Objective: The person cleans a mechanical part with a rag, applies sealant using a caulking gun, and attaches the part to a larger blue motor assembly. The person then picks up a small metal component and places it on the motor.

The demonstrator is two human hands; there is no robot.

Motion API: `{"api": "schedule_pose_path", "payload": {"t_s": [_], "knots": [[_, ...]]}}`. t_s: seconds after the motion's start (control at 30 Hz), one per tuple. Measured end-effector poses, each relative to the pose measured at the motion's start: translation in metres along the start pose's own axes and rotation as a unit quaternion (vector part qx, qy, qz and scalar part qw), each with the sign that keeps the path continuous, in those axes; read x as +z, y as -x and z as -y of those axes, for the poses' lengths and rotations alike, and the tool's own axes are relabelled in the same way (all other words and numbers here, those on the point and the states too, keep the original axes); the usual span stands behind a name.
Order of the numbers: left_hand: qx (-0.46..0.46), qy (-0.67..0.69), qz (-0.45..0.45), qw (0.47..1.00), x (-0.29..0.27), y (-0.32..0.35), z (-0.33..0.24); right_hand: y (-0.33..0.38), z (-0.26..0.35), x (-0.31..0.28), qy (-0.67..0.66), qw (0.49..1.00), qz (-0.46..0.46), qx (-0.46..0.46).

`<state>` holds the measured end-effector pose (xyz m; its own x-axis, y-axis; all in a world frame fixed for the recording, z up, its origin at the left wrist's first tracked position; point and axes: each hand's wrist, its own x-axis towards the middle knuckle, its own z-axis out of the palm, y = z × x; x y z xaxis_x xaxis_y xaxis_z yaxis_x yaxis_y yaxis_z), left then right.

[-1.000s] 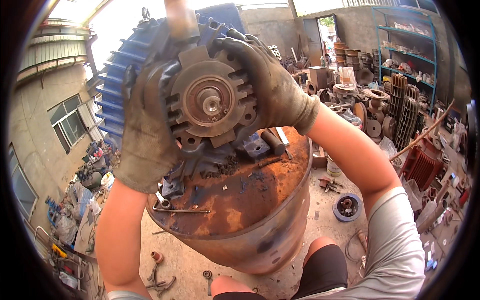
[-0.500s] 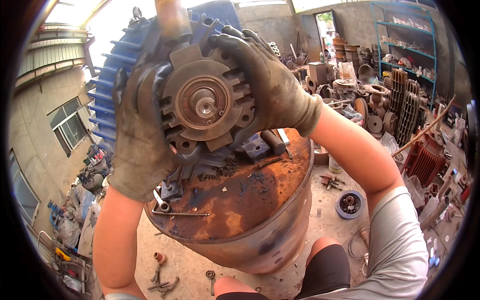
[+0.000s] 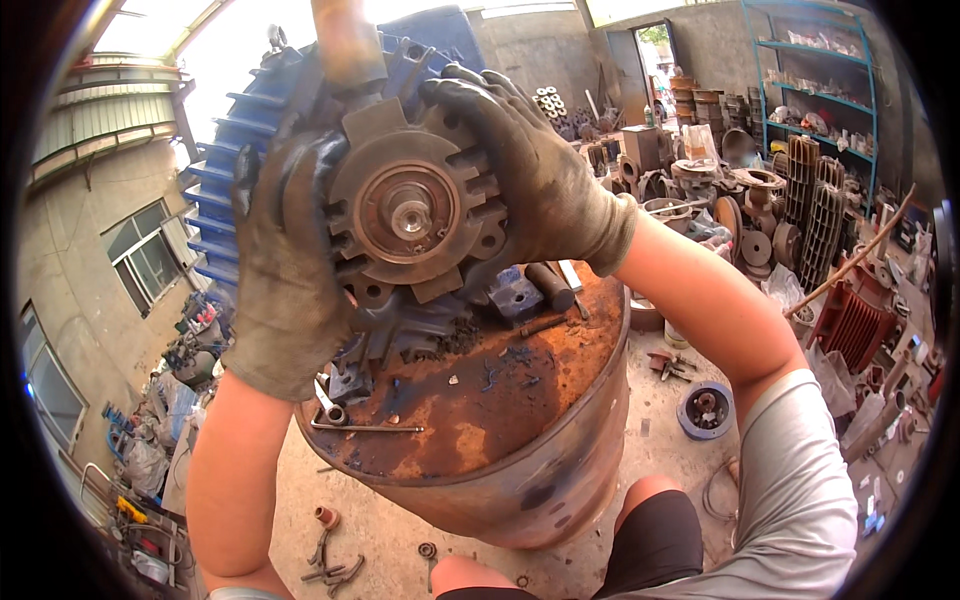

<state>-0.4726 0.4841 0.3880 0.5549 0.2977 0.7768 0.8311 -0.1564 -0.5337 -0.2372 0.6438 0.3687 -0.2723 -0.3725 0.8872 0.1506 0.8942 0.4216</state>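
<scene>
Notched metal cover: held upright, face toward the wearer, between the 2 gloved hands, in front of a blue finned housing (image 3: 250,120); the cover (image 3: 400,148) has a shaft end (image 3: 411,217) at its middle.
Left hand (image 3: 285,270): clasped against the cover's left rim, fingers pointing up along it; the cover lies just to its right, touching.
Right hand (image 3: 545,170): curled over the cover's upper right rim; the cover lies to its left, touching, partly hidden by the fingers.
Blurred post (image 3: 350,50): just above the cover's top tab; cannot tell if they touch.
Rusty drum (image 3: 470,435): below both hands, with an L-shaped bar (image 3: 375,429) and a wrench (image 3: 332,408) near its left edge, 1 dark cylinder (image 3: 550,287) toward the right.
</scene>
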Motion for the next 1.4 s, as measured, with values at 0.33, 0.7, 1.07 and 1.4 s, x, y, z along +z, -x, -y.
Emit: {"api": "schedule_pose_path", "payload": {"t_s": [0.33, 0.7, 1.07, 1.4], "knots": [[0.006, -0.02, -0.035, 0.999, 0.0058, 0.0031, 0.0005, -0.0024, -0.0061, 0.0004, -0.026, 0.999, 0.025, 0.009], [0.005, -0.01, -0.039, 0.999, 0.0094, 0.0058, 0.0036, -0.0065, -0.008, 0.0005, -0.018, 0.999, -0.012, -0.036], [0.016, -0.014, -0.046, 0.999, 0.0072, 0.0033, 0.0009, -0.0027, -0.0041, -0.0019, -0.008, 0.999, 0.033, 0.01], [-0.011, -0.02, -0.028, 0.999, 0.006, 0.0051, 0.0015, -0.0093, -0.0011, -0.003, 0.016, 1.0, 0.017, -0.017]]}}
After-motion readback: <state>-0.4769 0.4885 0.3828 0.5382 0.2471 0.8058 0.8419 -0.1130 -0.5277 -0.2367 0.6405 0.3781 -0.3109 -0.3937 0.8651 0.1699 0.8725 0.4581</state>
